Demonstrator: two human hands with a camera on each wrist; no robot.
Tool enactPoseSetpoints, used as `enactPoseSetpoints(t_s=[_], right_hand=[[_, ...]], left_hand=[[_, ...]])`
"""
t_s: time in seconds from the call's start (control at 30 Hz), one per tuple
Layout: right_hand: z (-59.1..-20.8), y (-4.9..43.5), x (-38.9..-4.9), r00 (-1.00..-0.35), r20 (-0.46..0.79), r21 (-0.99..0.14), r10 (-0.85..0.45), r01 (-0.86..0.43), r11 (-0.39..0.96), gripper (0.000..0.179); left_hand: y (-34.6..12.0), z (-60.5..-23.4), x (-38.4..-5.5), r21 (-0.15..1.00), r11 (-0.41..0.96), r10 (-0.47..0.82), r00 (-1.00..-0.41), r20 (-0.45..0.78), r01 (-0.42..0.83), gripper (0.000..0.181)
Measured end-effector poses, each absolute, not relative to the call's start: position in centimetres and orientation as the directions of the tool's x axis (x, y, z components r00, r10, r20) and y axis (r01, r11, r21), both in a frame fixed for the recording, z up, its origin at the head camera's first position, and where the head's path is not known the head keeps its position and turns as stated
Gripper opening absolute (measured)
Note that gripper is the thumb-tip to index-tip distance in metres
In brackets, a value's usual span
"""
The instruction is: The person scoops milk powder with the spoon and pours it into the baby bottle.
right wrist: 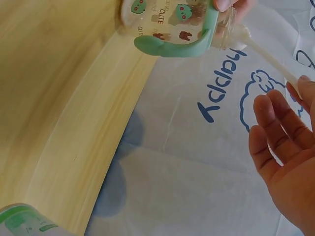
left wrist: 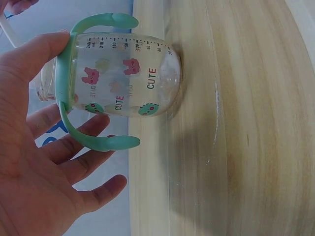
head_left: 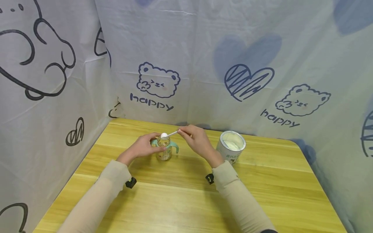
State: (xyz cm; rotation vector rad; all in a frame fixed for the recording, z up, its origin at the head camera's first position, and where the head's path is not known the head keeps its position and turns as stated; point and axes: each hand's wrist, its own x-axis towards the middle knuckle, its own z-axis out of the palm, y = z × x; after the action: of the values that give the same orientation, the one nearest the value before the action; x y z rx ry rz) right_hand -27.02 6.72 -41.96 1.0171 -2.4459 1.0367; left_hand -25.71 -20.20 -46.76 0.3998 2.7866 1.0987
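A clear baby bottle (head_left: 164, 156) with green handles (left wrist: 101, 143) and printed animals stands on the table, uncapped. My left hand (head_left: 144, 145) holds it at the green collar, thumb on one side and fingers on the other. Between the thumb and forefinger of my right hand (head_left: 198, 139) is the thin handle of a white scoop (right wrist: 268, 58). The scoop's bowl, heaped with white powder (head_left: 164, 135), is right at the bottle's open mouth. The other right fingers stay loosely bent, off the handle. In the left wrist view, the bottle's measuring marks face the camera.
An open can (head_left: 223, 152) of pale powder stands right of my right wrist, and part of it shows low in the right wrist view. The wooden table (head_left: 180, 207) ends at the back against a printed cloth (head_left: 201, 97), with more cloth at both sides.
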Motion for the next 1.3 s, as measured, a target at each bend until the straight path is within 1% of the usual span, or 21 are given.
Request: enactPoseSetpoints(t_s=[0.17,0.33,0.63,0.9,1.13,1.2,1.3], right_hand=[[-42.1,6.9,-26.9,-0.657,0.544,-0.453,-0.523,-0.754,0.476,0.023],[-42.3,7.2,-26.9,-0.590,0.588,-0.353,-0.553,-0.803,0.480,0.023],[-42.8,7.4,-27.0,-0.426,0.683,-0.149,-0.593,-0.877,0.457,0.023],[-43.1,7.5,-27.0,-0.333,0.723,-0.040,-0.605,-0.894,0.445,0.022],[-43.7,7.6,-27.0,-0.207,0.741,0.101,-0.639,-0.906,0.410,0.022],[-43.8,7.6,-27.0,-0.181,0.741,0.135,-0.647,-0.904,0.406,0.021],[-44.0,7.6,-27.0,-0.162,0.742,0.161,-0.651,-0.899,0.407,0.019]], left_hand=[[-20.2,-46.8,-25.7,0.687,0.697,0.290,-0.957,-0.009,0.205,0.079],[-20.2,-46.6,-25.6,0.691,0.694,0.291,-0.957,-0.009,0.204,0.080],[-20.2,-46.7,-25.7,0.691,0.694,0.289,-0.957,-0.009,0.203,0.081],[-20.2,-46.6,-25.6,0.693,0.694,0.282,-0.959,-0.011,0.196,0.079],[-20.1,-46.6,-25.5,0.700,0.689,0.279,-0.960,-0.019,0.187,0.079],[-20.1,-46.7,-25.5,0.698,0.691,0.278,-0.960,-0.018,0.187,0.079],[-20.1,-46.7,-25.5,0.697,0.693,0.274,-0.962,-0.018,0.184,0.081]])
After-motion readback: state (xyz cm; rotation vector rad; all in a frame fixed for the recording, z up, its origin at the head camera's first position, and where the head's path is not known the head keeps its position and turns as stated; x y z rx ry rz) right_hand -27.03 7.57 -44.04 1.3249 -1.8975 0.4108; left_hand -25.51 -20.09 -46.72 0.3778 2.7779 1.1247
